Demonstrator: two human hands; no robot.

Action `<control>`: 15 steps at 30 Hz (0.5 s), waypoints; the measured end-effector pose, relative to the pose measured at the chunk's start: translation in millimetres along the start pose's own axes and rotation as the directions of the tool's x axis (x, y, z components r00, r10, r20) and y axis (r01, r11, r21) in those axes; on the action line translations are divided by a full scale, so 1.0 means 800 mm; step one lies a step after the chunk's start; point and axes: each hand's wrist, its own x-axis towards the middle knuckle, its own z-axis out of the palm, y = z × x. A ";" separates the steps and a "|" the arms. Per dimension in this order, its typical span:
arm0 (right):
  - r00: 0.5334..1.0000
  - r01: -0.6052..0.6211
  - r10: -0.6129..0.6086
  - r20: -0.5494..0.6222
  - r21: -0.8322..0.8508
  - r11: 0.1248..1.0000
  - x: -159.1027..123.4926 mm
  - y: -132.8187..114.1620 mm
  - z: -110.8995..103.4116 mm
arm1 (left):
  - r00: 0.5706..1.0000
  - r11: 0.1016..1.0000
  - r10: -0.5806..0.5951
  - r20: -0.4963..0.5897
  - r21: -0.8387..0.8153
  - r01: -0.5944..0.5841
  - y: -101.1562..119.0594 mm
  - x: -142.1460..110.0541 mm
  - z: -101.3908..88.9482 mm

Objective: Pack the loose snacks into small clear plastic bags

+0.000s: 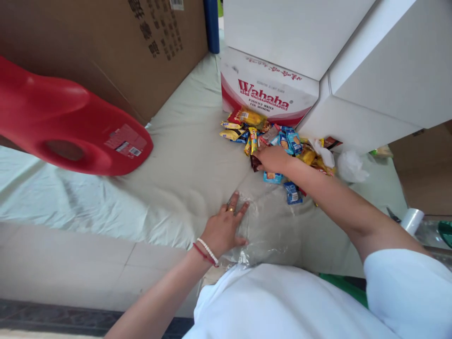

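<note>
Wrapped snacks (293,141) are heaped right of upper centre, apparently backed by the Wahaha carton (268,87). A dark packet (254,164) is touched by the curled right hand (271,159); whether it is gripped cannot be told. Below centre, clear plastic (270,230) is seemingly steadied by the spread left hand (221,230), nothing being grasped. A red jug (88,127) is set apart, left.

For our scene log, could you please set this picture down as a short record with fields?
Left hand: fingers spread, at the edge of clear plastic
Right hand: at a dark packet; whether gripped is unclear
Snacks: colourful packets, loosely heaped before the Wahaha box
Surface: pale green cloth, wrinkled
Picture's left: red jug, in front of a brown carton
</note>
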 end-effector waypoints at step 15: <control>0.845 -0.150 0.320 -0.430 0.383 0.911 -0.088 0.009 -0.052 | 0.995 0.994 -0.077 -0.057 -0.080 0.073 0.016 -0.011 0.012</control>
